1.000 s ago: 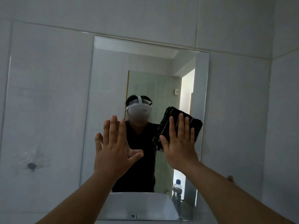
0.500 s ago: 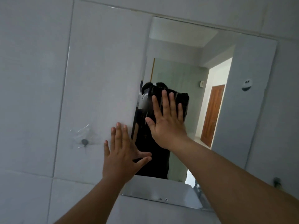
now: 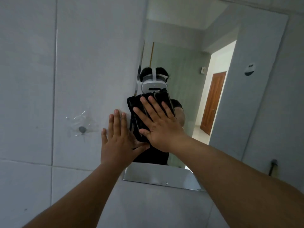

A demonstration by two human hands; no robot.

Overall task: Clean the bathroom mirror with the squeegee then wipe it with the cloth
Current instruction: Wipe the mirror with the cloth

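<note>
The frameless bathroom mirror (image 3: 189,51) hangs on the pale tiled wall and fills the upper right of the head view. A folded black cloth (image 3: 136,109) lies flat against the glass near the mirror's left edge. My right hand (image 3: 158,124) presses on the cloth with its fingers spread. My left hand (image 3: 118,139) rests flat and open on the wall tile at the mirror's left edge, holding nothing. No squeegee is in view.
A small dark wall hook (image 3: 82,129) under clear tape sits on the tile left of my left hand. Another dark hook (image 3: 273,162) is on the wall at lower right. The mirror reflects a person with a headset, a doorway and a brown door.
My right hand has slid the cloth left and downward across the glass toward the mirror's left edge. My left hand has stayed by that edge. The view has shifted so the mirror sits further right.
</note>
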